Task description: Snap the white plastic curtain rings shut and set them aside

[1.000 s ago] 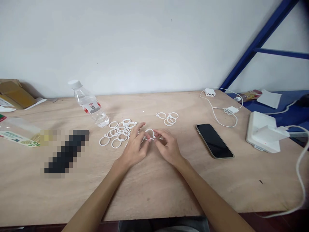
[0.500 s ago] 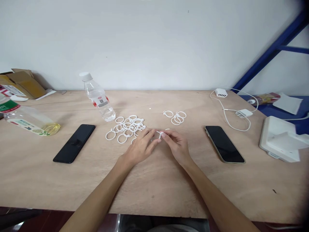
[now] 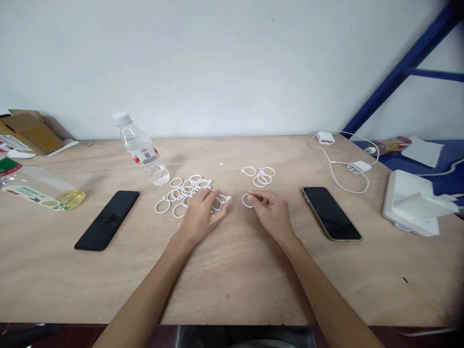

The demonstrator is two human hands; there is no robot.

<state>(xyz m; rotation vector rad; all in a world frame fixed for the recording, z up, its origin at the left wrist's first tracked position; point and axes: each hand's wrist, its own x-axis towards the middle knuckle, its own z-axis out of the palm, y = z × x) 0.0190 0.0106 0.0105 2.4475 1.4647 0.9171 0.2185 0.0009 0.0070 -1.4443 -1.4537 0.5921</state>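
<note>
White plastic rings with small knobs or eyelets, like curtain rings, lie in a loose pile (image 3: 174,195) left of centre. Over the pile's right edge is my left hand (image 3: 198,212), its thumb and fingers apart around a white ring (image 3: 219,203) on the table. Some rings are partly hidden under that hand. My right hand (image 3: 272,215) pinches another white ring (image 3: 247,201) by its edge between thumb and forefinger, low over the table. Behind it lies a smaller group of rings (image 3: 261,181).
A water bottle (image 3: 145,153) and a bottle of yellow liquid (image 3: 47,191) stand at left, near a black phone (image 3: 108,220) and a cardboard box (image 3: 34,130). To the right are another phone (image 3: 331,212), a cabled charger (image 3: 325,138) and a white device (image 3: 409,203).
My hands have drawn apart. The left has moved left onto the pile; the right keeps a ring in its fingertips. The whole view has shifted slightly.
</note>
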